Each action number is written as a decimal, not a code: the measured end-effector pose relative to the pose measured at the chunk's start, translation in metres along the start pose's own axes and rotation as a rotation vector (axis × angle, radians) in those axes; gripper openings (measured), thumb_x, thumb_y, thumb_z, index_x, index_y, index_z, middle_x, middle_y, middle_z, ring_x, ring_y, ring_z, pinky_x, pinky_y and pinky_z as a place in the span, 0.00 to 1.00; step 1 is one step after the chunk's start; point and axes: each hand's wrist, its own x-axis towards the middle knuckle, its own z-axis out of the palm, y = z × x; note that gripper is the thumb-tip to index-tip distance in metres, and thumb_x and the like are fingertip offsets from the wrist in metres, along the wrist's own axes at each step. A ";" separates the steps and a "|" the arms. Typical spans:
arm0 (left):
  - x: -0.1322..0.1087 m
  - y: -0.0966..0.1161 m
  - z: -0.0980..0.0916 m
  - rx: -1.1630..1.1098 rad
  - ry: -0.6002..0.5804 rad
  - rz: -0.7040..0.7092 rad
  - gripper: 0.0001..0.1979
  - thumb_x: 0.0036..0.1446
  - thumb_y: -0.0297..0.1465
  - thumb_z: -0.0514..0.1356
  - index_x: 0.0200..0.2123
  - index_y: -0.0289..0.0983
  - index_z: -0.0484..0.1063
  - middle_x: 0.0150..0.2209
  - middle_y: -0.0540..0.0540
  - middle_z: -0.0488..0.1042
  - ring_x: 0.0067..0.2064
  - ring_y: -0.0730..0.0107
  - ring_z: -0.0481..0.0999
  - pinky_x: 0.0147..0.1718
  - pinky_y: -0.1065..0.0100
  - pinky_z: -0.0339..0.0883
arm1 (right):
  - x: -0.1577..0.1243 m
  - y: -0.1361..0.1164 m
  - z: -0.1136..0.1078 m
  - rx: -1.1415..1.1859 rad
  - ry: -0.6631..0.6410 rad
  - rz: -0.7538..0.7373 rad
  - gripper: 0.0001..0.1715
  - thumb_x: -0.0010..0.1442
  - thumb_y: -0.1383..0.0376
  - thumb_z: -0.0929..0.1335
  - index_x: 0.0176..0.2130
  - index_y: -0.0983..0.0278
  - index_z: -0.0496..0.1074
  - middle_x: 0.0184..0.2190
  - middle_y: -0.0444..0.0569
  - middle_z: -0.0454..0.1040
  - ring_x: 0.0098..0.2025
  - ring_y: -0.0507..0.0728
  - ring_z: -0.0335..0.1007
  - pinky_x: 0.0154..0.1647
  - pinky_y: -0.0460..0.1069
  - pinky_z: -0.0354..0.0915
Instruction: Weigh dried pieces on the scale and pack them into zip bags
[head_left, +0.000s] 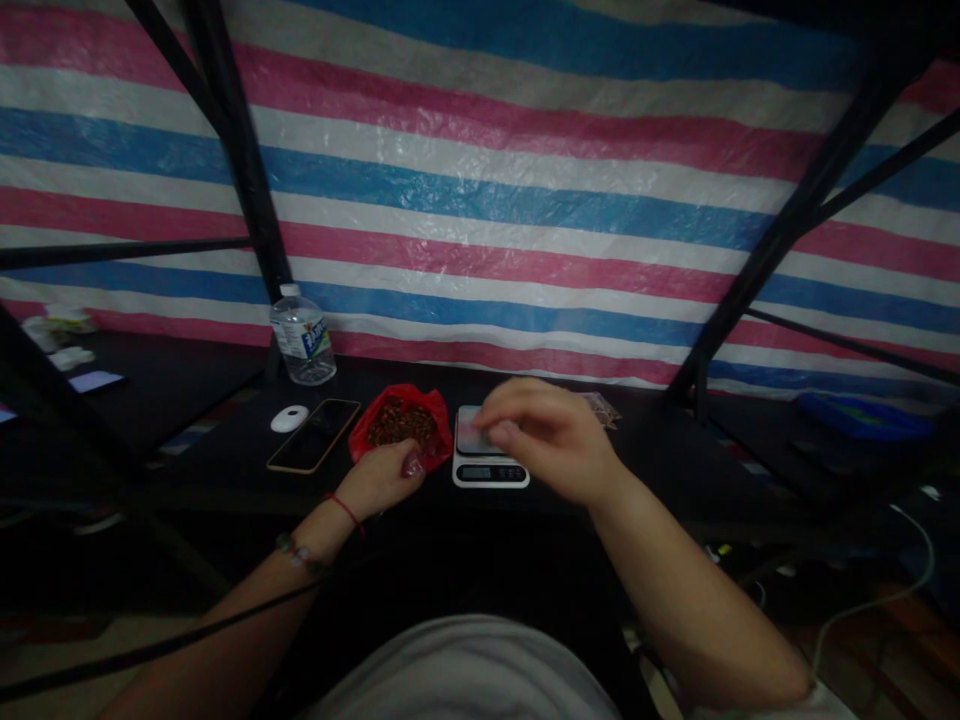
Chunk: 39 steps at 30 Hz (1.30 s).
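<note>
My left hand is closed at the near edge of a red plastic bag. What looks like a small clear plastic bag shows at its fingertips. Small brown pieces fill the opened red bag. Over a white digital kitchen scale hovers my right hand, fingers curled together and slightly blurred. Whatever is between those fingers, if anything, is hidden. The hand covers the right part of the weighing plate, and the figures on the display are too dim to read.
Left of the red bag lie a phone and a white computer mouse, with a clear plastic bottle behind. Small clear packets lie beyond my right hand. Black metal frame bars and a striped sheet enclose the black table.
</note>
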 end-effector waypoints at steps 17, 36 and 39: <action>-0.001 0.000 0.001 0.094 -0.030 0.058 0.09 0.53 0.34 0.55 0.37 0.39 0.70 0.34 0.44 0.76 0.35 0.62 0.75 0.33 0.68 0.61 | 0.099 0.133 0.015 -0.549 -0.432 0.045 0.09 0.52 0.68 0.70 0.34 0.61 0.81 0.34 0.48 0.80 0.35 0.55 0.74 0.33 0.46 0.63; 0.001 -0.003 0.002 0.037 0.004 0.060 0.08 0.53 0.34 0.56 0.36 0.39 0.69 0.33 0.45 0.75 0.34 0.63 0.74 0.30 0.69 0.58 | 0.121 0.118 0.022 -0.505 -0.409 -0.192 0.06 0.54 0.69 0.69 0.31 0.66 0.79 0.31 0.48 0.77 0.33 0.53 0.70 0.36 0.45 0.62; 0.001 -0.004 0.003 0.006 0.035 0.058 0.08 0.53 0.34 0.55 0.36 0.39 0.69 0.32 0.45 0.75 0.34 0.63 0.74 0.29 0.69 0.58 | 0.126 0.096 0.047 -0.426 -0.377 -0.215 0.08 0.55 0.69 0.69 0.35 0.65 0.79 0.32 0.47 0.78 0.33 0.53 0.71 0.36 0.46 0.63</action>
